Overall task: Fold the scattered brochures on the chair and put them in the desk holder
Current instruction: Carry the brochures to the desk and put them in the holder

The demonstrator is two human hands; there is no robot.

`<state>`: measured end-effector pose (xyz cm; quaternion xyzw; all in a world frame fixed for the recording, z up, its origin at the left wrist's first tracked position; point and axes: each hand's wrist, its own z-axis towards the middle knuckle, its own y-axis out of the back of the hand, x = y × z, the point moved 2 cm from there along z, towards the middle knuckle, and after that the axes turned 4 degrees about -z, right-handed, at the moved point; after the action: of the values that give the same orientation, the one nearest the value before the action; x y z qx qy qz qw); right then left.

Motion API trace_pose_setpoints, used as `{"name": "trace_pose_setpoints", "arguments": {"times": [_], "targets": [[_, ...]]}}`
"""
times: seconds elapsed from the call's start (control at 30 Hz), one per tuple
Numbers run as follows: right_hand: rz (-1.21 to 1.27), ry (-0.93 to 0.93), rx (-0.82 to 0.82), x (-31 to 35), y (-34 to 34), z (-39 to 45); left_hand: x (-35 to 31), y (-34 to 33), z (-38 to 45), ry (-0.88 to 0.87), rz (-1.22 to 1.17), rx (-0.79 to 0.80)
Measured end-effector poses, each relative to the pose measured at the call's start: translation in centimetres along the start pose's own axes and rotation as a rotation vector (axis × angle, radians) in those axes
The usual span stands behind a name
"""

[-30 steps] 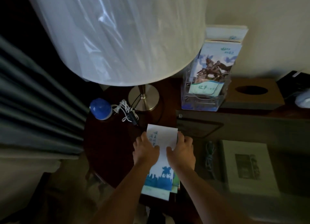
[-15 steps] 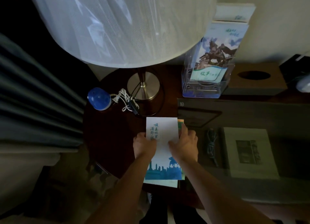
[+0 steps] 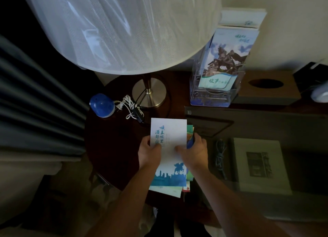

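Note:
A folded white brochure (image 3: 169, 130) with blue writing and a blue skyline lies over the near edge of the round dark table (image 3: 110, 148). My left hand (image 3: 149, 153) grips its left edge, thumb on top. My right hand (image 3: 195, 149) grips its right edge, thumb on the cover, fingers round the coloured inner pages (image 3: 190, 130) that stick out at the right. The clear desk holder (image 3: 209, 94) stands at the back right on the desk, with horse-statue brochures (image 3: 229, 55) upright in it.
A big white lampshade (image 3: 124, 28) hangs over the table; its metal base (image 3: 150, 91) stands behind the brochure. A blue round device (image 3: 102, 105) with a white cord sits at the left. A tissue box (image 3: 266, 87) is right of the holder. Curtains (image 3: 35, 103) are at the left.
The brochure has closed up into a narrower stack and both hands have slid down toward its middle. My view has tilted, so the holder and lamp sit higher in frame.

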<state>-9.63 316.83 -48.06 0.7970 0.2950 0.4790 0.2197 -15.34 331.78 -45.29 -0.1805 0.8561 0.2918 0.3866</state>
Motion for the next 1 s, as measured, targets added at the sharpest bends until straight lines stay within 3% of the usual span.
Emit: {"name": "trace_pose_setpoints", "arguments": {"times": [0.2,0.4,0.77,1.0], "targets": [[0.042,0.042,-0.05,0.7,1.0,-0.2,-2.0,-0.9,-0.1,-0.156,0.139,-0.068],[0.232,0.082,-0.121,2.3,4.2,-0.2,-5.1,-2.7,0.1,-0.177,-0.044,0.041],[0.215,0.295,-0.29,10.7,20.8,8.3,-22.4,-11.4,-0.1,-0.475,-0.132,0.231],[0.231,0.385,-0.347,14.7,25.2,13.1,-29.4,-14.4,0.9,-0.587,-0.141,0.213]]}}
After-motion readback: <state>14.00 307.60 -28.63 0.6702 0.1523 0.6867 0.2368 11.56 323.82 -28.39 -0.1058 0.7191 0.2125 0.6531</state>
